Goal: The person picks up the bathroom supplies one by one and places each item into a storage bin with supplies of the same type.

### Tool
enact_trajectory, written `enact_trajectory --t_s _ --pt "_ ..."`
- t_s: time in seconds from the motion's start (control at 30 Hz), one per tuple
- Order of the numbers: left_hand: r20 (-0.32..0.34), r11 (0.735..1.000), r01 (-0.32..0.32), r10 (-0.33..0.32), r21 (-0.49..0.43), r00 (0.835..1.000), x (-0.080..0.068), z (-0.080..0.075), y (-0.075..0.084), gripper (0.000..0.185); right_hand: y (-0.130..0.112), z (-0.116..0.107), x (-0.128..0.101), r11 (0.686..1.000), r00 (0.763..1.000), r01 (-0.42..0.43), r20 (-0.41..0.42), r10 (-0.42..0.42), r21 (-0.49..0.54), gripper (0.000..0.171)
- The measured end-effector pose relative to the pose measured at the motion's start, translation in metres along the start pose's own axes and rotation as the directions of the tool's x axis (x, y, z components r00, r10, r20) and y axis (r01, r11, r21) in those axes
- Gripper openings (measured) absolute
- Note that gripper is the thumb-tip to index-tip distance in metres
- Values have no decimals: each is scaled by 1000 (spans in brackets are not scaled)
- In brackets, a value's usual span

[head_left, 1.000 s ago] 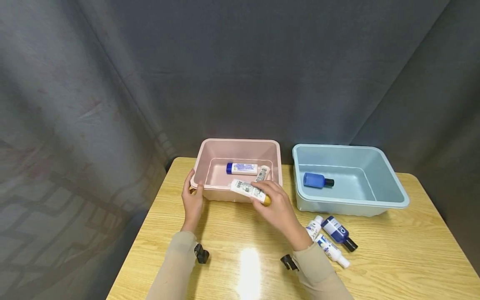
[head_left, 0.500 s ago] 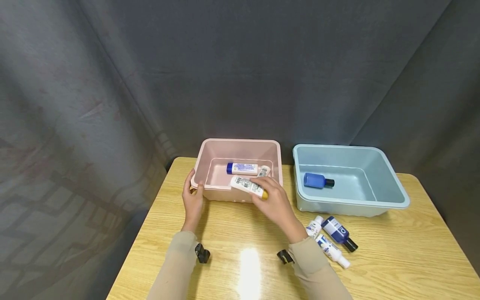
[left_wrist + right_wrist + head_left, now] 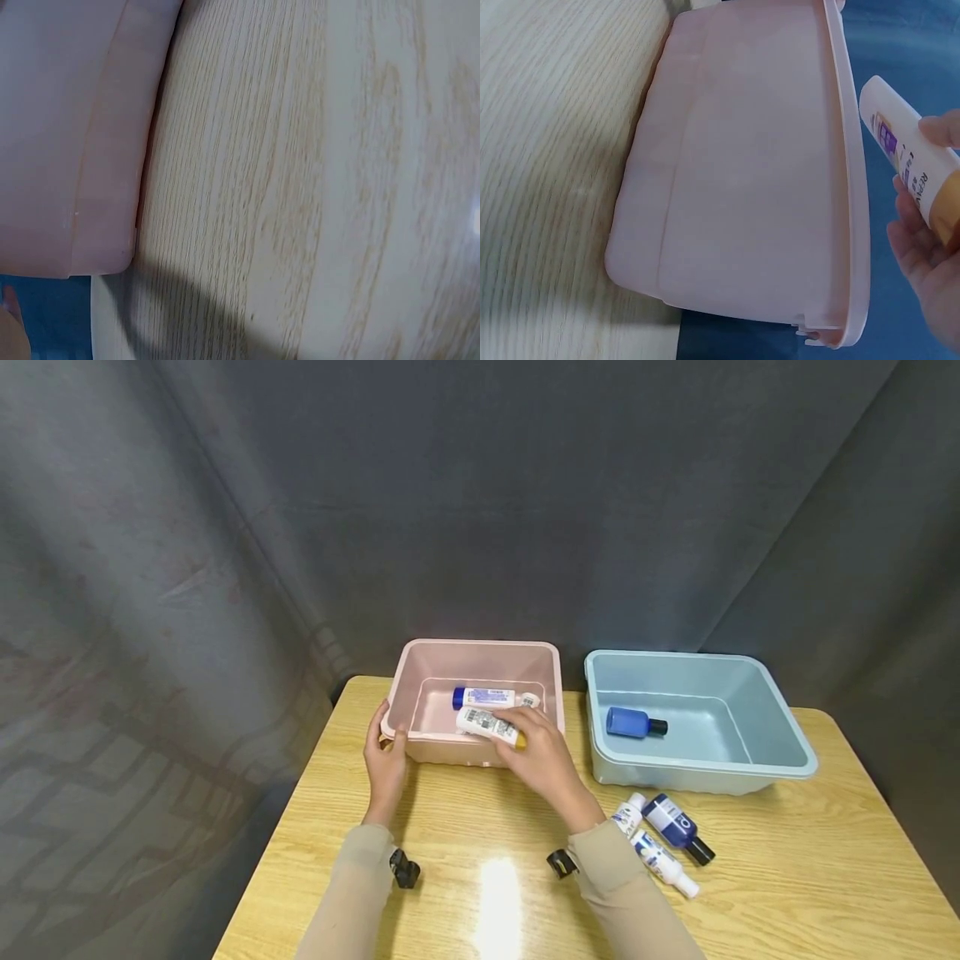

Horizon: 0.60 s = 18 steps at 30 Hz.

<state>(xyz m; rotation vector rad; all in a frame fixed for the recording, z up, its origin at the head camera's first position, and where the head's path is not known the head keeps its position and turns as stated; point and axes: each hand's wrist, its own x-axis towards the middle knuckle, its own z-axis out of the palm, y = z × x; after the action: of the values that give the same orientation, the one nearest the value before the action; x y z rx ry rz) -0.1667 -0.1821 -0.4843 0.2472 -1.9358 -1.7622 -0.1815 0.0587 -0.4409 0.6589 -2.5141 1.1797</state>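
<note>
The white tube with a gold cap [image 3: 491, 727] was held in the right hand [image 3: 542, 758], fingers and thumb curled around its capped end, and it hung just over the near rim of the pink bin [image 3: 480, 647], its white end pointing toward 10 o'clock into the bin. In the right wrist view the same tube [image 3: 907, 161] showed beside the bin's rim [image 3: 847, 187], with a fingertip [image 3: 939, 129] pressed on its label.

The left hand [image 3: 387, 760] gripped the bin's near-left corner, thumb over the rim — it seemed to steady the bin. The left wrist view gave only the bin's outer wall [image 3: 67, 150] and the wooden table [image 3: 315, 187], so the fingers themselves were not seen there.

Inside the pink bin lay a white tube with a blue cap [image 3: 483, 697] and, at 3 o'clock from it, another small white item [image 3: 528, 700] (partly hidden by the hand). At 3 o'clock from the pink bin stood the blue bin [image 3: 780, 718], holding a blue bottle with a black cap [image 3: 636, 722]. On the table at 5 o'clock from the right hand lay a dark blue bottle [image 3: 677, 825] and two white bottles [image 3: 645, 835], close together.

The step in hand appeared to be placing the tube into the pink bin. The next move would call for lowering it past the rim and loosening the fingers — without knocking the tubes already there.
</note>
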Motion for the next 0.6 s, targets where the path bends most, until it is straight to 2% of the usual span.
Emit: enact_trajectory --t_s 0.6 --pt "-6 1000 15 -16 -6 1000 1 0 0 48 10 6 18 999 998 -35 59 36 -18 40"
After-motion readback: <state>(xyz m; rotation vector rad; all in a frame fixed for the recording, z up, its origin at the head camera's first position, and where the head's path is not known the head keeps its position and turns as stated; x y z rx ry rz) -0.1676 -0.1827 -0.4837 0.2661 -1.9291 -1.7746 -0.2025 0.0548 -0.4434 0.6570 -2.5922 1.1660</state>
